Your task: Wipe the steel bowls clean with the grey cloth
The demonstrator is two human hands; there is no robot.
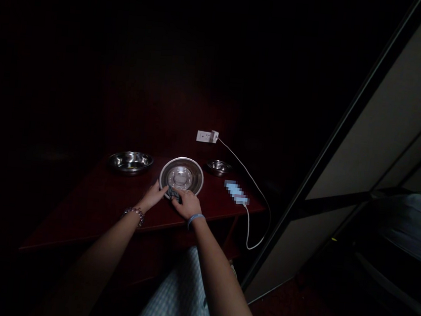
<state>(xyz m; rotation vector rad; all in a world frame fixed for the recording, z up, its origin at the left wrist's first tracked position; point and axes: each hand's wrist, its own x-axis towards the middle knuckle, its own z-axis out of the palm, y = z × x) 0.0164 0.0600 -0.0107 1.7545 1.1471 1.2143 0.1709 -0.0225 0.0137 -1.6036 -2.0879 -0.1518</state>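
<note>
A shiny metal bowl (182, 168) is tipped toward me on the dark red table (115, 221), its inside facing me. My left hand (152, 195) grips its lower left rim, fingers closed on the edge. At the bowl's lower rim, my right hand (188, 204) presses a crumpled dark grey cloth (173, 192) against the metal; those fingers are bent around the cloth. A wider metal bowl (131, 162) rests to the left, and a smaller metal bowl (219, 167) to the right, farther back.
A phone (236, 192), blurred out, lies at the table's right side. Its white cable (248, 236) hangs past the edge and runs up to a charger (214, 136) in the wall socket (202, 136). A pale panel (341, 190) stands at the right.
</note>
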